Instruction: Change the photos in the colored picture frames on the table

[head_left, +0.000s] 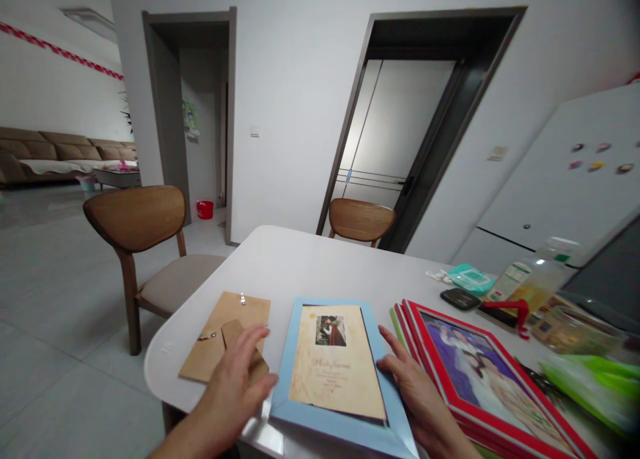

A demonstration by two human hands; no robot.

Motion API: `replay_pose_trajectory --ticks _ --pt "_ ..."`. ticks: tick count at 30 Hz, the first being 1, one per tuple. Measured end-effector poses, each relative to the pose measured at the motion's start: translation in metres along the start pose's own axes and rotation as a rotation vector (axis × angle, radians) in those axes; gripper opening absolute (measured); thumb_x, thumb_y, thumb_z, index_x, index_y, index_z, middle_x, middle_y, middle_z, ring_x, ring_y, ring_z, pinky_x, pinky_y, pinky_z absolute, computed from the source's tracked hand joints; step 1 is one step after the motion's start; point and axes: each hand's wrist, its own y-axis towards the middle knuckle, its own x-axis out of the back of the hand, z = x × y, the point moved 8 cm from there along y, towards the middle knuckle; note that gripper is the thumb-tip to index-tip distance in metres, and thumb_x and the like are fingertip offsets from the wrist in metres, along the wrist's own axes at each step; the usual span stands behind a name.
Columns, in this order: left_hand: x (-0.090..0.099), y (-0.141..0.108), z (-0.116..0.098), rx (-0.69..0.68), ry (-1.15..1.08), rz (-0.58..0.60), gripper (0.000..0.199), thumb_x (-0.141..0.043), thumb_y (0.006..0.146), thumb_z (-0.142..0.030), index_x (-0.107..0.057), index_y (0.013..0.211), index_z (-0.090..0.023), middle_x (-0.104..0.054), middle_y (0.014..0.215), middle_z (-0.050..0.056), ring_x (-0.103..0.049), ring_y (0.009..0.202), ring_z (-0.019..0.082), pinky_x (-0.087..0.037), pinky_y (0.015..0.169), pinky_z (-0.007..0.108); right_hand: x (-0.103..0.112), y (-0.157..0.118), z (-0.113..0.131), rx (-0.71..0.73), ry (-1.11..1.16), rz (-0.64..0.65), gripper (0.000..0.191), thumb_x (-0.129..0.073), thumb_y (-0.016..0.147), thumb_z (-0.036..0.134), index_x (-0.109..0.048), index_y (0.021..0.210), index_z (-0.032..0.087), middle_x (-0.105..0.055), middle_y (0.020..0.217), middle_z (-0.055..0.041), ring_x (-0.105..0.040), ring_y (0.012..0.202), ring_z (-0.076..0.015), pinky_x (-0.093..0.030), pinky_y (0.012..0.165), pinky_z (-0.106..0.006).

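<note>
A light blue picture frame (pixel 285 385) lies on the table in front of me. Inside it is a cream printed sheet (pixel 340 385) with a small photo of people near its top. My right hand (pixel 410 385) is at the frame's right side, index finger stretched out and thumb at the border; its other fingers are mostly hidden. To the left lies a brown backing board (pixel 210 359) with metal clips and a stand leg. My left hand (pixel 237 379) is over that leg with fingers apart, its thumb near the frame's left border.
Red-edged picture frames (pixel 445 385) are stacked at the right, the top one holding a photo. Behind them are a dark oval object (pixel 459 299), a wipes pack (pixel 470 279), a large bottle (pixel 535 279) and a green bag (pixel 595 385). Wooden chairs (pixel 140 219) stand around the white table (pixel 310 255).
</note>
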Motion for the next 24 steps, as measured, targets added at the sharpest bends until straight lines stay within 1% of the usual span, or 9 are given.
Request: replay_pose_trajectory --ticks 4,6,8,11,13,14,17,19,24 --pt "-0.061 -0.001 -0.072 -0.237 -0.062 0.103 0.059 -0.055 0.059 -0.015 -0.037 0.115 -0.014 -0.037 0.124 0.012 -0.034 0.113 0.027 -0.03 0.095 0.045 -0.011 -0.017 0.018 0.006 0.21 0.016 0.078 -0.051 0.064 0.032 -0.012 0.131 0.023 -0.061 0.07 0.0019 -0.054 0.047 -0.013 -0.043 0.049 -0.025" --pt "-0.07 0.004 -0.094 -0.344 -0.073 0.062 0.058 -0.051 0.056 -0.008 -0.039 0.113 -0.014 -0.044 0.116 0.011 -0.04 0.106 0.026 -0.035 0.09 0.042 -0.013 -0.018 0.024 0.027 0.254 0.017 0.086 -0.059 0.061 0.032 -0.012 0.131 0.022 -0.059 0.066 0.003 -0.052 0.046 -0.0122 -0.042 0.048 -0.024" --pt "-0.063 0.011 -0.1 -0.384 -0.077 -0.015 0.057 -0.044 0.056 -0.004 -0.04 0.112 -0.016 -0.051 0.101 0.008 -0.047 0.094 0.022 -0.041 0.083 0.037 -0.009 -0.014 0.023 0.045 0.2 0.004 0.088 -0.062 0.059 0.033 -0.013 0.131 0.019 -0.055 0.057 0.005 -0.051 0.047 -0.0124 -0.04 0.046 -0.023" --pt "-0.028 0.021 -0.077 -0.262 -0.053 -0.205 0.05 -0.038 0.067 -0.006 -0.036 0.115 -0.018 -0.053 0.093 0.005 -0.052 0.083 0.019 -0.044 0.075 0.032 0.005 0.0 0.012 0.086 -0.081 -0.052 0.077 -0.056 0.064 0.034 -0.021 0.13 0.015 -0.051 0.053 0.0053 -0.051 0.049 -0.0134 -0.038 0.046 -0.023" --pt "-0.002 0.021 -0.05 -0.129 0.001 -0.308 0.041 -0.038 0.072 -0.011 -0.037 0.113 -0.018 -0.052 0.099 0.006 -0.052 0.088 0.019 -0.042 0.078 0.033 0.015 0.008 0.003 0.134 -0.357 -0.111 0.066 -0.05 0.066 0.031 -0.031 0.126 0.012 -0.054 0.058 0.0021 -0.053 0.053 -0.0148 -0.039 0.051 -0.025" --pt "0.007 0.019 -0.036 -0.071 0.039 -0.312 0.036 -0.039 0.073 -0.014 -0.04 0.109 -0.018 -0.052 0.1 0.006 -0.051 0.091 0.02 -0.041 0.079 0.034 0.018 0.011 -0.002 0.155 -0.49 -0.14 0.061 -0.047 0.067 0.029 -0.035 0.124 0.01 -0.056 0.063 -0.0004 -0.053 0.056 -0.0157 -0.039 0.054 -0.026" --pt "0.018 0.009 0.003 0.067 0.162 -0.217 0.02 -0.042 0.074 -0.022 -0.047 0.094 -0.018 -0.055 0.093 0.005 -0.053 0.087 0.022 -0.042 0.076 0.035 0.022 0.017 -0.013 0.196 -0.76 -0.184 0.055 -0.042 0.069 0.028 -0.042 0.119 0.007 -0.061 0.08 -0.0087 -0.056 0.068 -0.0193 -0.041 0.065 -0.03" --pt "0.02 0.001 0.02 0.101 0.258 -0.151 0.02 -0.043 0.076 -0.027 -0.049 0.093 -0.018 -0.056 0.092 0.005 -0.053 0.086 0.022 -0.042 0.075 0.037 0.02 0.019 -0.016 0.239 -0.846 -0.184 0.052 -0.04 0.07 0.028 -0.044 0.118 0.006 -0.06 0.09 -0.0124 -0.057 0.076 -0.0214 -0.041 0.071 -0.032" --pt "0.021 -0.008 0.024 0.056 0.471 -0.062 0.031 -0.05 0.074 -0.033 -0.05 0.101 -0.018 -0.055 0.099 0.007 -0.049 0.094 0.026 -0.039 0.079 0.043 0.007 0.009 0.004 0.468 -0.867 -0.223 0.041 -0.046 0.067 0.028 -0.057 0.101 0.008 -0.056 0.101 -0.0154 -0.05 0.096 -0.0255 -0.034 0.087 -0.037"
